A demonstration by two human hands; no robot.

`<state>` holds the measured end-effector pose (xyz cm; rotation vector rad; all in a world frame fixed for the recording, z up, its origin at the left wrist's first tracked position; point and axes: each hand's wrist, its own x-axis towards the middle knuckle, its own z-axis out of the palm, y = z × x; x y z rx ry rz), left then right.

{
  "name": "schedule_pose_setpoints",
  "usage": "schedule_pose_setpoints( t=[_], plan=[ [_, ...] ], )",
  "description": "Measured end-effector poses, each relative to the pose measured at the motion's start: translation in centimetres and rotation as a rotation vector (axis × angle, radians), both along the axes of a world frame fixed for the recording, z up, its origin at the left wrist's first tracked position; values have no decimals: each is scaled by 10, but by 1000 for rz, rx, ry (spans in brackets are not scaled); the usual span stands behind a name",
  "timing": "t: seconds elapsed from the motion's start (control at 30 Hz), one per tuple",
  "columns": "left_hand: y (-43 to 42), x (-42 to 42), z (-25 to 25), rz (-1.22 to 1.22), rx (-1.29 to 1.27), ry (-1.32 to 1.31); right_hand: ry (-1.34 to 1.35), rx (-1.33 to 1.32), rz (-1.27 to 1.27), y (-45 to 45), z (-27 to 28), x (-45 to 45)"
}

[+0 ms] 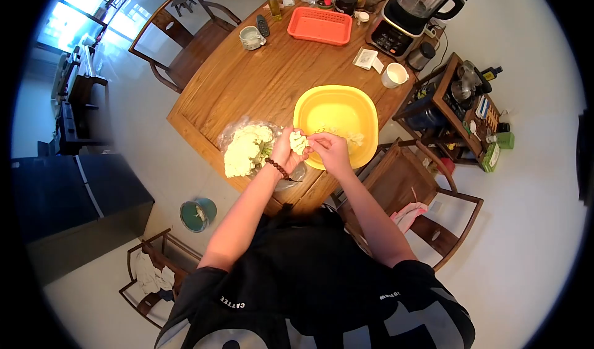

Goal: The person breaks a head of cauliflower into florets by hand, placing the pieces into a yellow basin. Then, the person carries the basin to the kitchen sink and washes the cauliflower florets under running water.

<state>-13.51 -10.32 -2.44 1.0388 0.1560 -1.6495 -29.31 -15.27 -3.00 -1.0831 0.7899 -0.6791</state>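
Note:
My left hand, with a beaded bracelet on the wrist, is closed around a cauliflower floret at the near left rim of a yellow basin. The fingers of my right hand pinch at the floret's right side, over the basin; whether a small piece is between the fingertips I cannot make out. Small pale cauliflower pieces lie on the basin's bottom. Left of my left hand, a large cauliflower head rests on a clear plastic bag on the wooden table.
On the wooden table stand a red basket, a mug, a white cup and a blender. A bin is on the floor at left. Wooden chairs surround the table.

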Motion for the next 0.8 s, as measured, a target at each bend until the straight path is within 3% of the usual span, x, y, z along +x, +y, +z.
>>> schedule_pose_setpoints(
  t=[0.07,0.13,0.3,0.37,0.5,0.57,0.67,0.8],
  plan=[
    [-6,-10,-4,-30,-6,-83,81,-49,-3,-1,5,-7],
    [-16,-21,1,-37,148,-332,151,-105,19,-5,3,-12],
    [-23,-39,20,-57,74,-343,198,-190,3,-17,-2,-21],
    [-23,-45,5,-156,62,-565,289,-359,28,-23,8,-25],
    [-27,-48,0,-84,36,-536,162,-256,-46,-38,-4,-27],
    [-28,-45,-1,-120,-9,-479,131,-95,118,-48,-5,-33],
    [-29,-44,1,-110,-14,-347,112,-165,135,-53,7,-36],
    [-28,-41,-7,-88,-23,-258,23,-131,116,-59,-18,-40]
  ],
)
